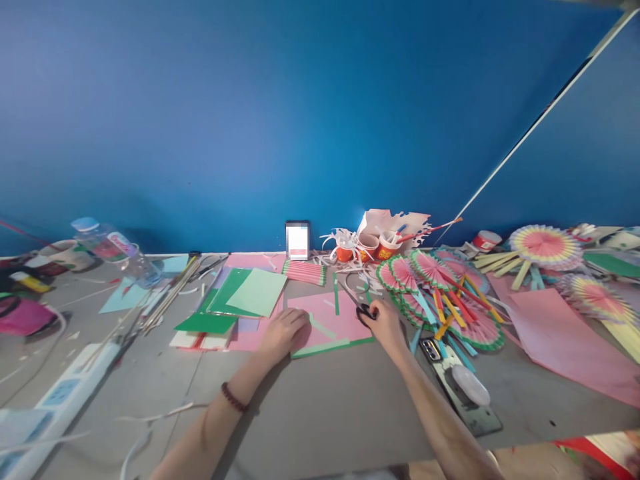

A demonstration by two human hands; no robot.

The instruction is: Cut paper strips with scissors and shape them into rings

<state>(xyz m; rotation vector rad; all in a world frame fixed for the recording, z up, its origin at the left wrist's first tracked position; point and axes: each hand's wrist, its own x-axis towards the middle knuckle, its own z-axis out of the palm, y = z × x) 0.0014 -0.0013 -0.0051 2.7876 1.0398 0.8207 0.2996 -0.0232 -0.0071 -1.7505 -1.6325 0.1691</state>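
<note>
My left hand (286, 331) lies on the left part of a pink sheet of paper (345, 323), fingers resting on it. Green strips border the sheet's near edge, and a loose green strip (337, 297) and pale green strips (323, 327) lie across it. At the sheet's right side, my right hand (386, 325) is closed around the black handles of a pair of scissors (367, 311). Their blades point away to the upper left, over the paper. Left of the sheet is a stack of green paper (220, 323) with a pale green sheet (257, 292) on top.
Several pleated paper fans (435, 268) lie to the right, near a phone (477, 417) with a white mouse (470, 385) on it. A small screen (297, 241) leans against the blue wall (250, 120). Paper cups (389, 245) stand behind; a plastic bottle (113, 245) is at left.
</note>
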